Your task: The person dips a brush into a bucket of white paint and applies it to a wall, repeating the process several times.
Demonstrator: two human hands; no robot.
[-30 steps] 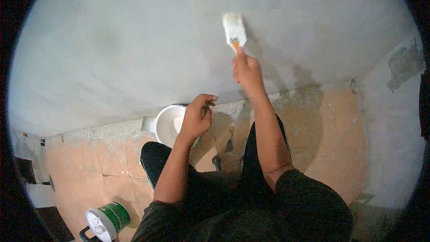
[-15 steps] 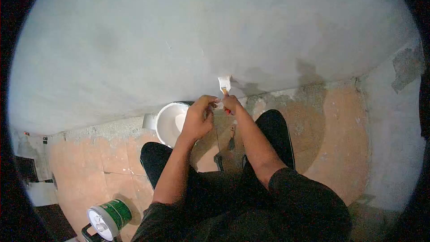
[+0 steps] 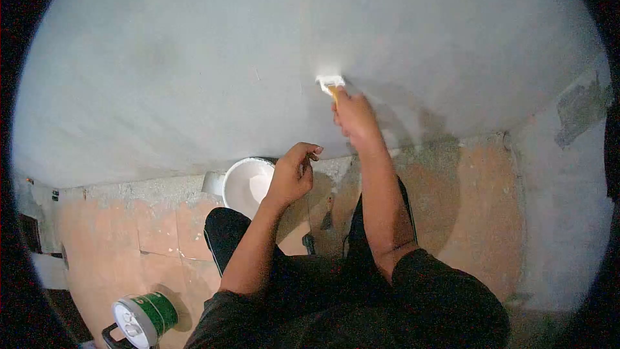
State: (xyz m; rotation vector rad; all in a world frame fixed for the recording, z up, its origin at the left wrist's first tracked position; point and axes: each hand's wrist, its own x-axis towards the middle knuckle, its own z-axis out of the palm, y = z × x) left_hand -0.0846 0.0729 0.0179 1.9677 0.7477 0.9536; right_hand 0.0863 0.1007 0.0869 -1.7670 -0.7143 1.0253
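Wall (image 3: 194, 45), grey-white, ahead. White bucket (image 3: 236, 184), at its foot, just left of the left hand. Right hand (image 3: 357, 118), closed round a brush handle. Left hand (image 3: 290, 178), half-open, fingers curled, nothing visibly held. Paintbrush (image 3: 331, 81), beyond the nearer right hand, long axis running wallward, bristles at wall.

There are two brushes (image 3: 332, 83) (image 3: 327, 214), one white bucket (image 3: 241, 189) and one green bucket (image 3: 159, 311).
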